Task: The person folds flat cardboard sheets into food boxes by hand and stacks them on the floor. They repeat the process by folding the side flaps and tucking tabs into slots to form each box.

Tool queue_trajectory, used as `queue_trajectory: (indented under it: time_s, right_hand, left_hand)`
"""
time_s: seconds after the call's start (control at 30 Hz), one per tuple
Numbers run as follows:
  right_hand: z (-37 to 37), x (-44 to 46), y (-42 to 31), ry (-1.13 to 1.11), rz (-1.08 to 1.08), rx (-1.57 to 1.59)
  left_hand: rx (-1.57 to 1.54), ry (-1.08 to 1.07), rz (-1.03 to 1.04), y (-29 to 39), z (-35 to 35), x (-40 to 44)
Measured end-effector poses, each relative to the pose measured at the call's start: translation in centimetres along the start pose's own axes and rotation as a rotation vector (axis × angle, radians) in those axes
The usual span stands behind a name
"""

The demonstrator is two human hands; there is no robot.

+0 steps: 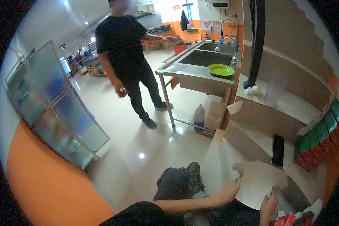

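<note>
A sheet of light paper or card [256,182] lies over the pale ledge at the lower right. My left hand [229,191] pinches its left edge, thumb and fingers pressed together. Lower down, my right hand [268,205] grips the near right edge of the same sheet. Beyond the sheet, a black phone [278,150] rests on a step of the ledge. Green and red packets [318,141] stand in a row at the right edge. Below my right hand are more red and white pieces [290,219].
A person in black [126,56] stands by a steel sink [203,58] bearing a green plate [221,69]. A blue-and-white bottle [199,116] is under the sink. A glass-paned door [60,101] leans left. A clear cup [274,92] sits on the upper ledge.
</note>
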State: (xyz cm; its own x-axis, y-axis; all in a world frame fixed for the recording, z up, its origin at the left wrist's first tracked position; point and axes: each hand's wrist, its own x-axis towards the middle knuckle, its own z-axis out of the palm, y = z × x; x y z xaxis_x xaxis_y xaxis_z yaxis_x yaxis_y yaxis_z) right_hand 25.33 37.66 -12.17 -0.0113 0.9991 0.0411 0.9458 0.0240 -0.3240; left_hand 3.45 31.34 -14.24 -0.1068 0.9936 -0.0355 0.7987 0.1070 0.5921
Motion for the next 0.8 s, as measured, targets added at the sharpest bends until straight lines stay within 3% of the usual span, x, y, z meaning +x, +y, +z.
queue_trajectory:
  time_s: [0.1, 0.23, 0.33, 0.43, 0.53, 0.63, 0.8]
  right_hand:
    - [0.8, -0.2, 0.7, 0.084, -0.092, 0.044]
    - [0.5, -0.3, 0.8, 0.029, -0.104, 0.032]
    - [1.7, 0.4, 2.3, 0.064, -0.17, 0.049]
    - [1.2, 0.7, 2.1, 0.043, -0.148, 0.081]
    - [1.1, -0.1, 2.3, 0.05, -0.162, 0.103]
    - [0.6, 0.3, 1.3, 0.005, -0.133, 0.066]
    - [0.6, 1.3, 0.6, 0.159, -0.26, 0.136]
  left_hand:
    - [-0.05, 0.041, 0.017, -0.2, 0.7, 0.1]
    - [-0.07, 0.086, 0.036, -0.6, 1.5, 0.1]
    - [-0.051, -0.007, 0.016, -0.5, 0.7, 0.0]
    - [-0.06, 0.185, 0.09, 1.3, -0.9, -1.3]
    - [0.084, 0.427, 0.611, 0.9, -1.1, -1.6]
    - [0.307, 0.057, 0.612, -0.9, 1.9, -2.0]
    - [0.314, -0.024, 0.586, -2.5, 4.1, -1.1]
